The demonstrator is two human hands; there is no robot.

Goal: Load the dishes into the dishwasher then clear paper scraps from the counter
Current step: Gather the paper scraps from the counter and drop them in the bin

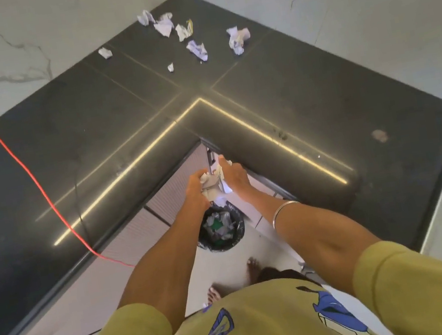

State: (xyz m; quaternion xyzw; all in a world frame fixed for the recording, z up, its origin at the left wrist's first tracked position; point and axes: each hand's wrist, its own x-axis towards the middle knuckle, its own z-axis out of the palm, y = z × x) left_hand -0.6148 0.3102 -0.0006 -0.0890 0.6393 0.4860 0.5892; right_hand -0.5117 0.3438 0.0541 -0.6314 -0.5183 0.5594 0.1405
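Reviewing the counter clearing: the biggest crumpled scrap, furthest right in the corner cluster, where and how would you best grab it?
Probably from above, fingers closing on the two sides of the crumpled paper scrap. It lies as a loose irregular wad on the black counter, apart from its neighbours, so a whole-wad pinch should suit. No edge stands out.

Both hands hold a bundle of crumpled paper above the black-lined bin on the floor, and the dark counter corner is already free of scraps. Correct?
Not quite. The head view shows several crumpled paper scraps still lying in the counter corner. The rest holds: left hand and right hand hold the paper bundle above the bin.
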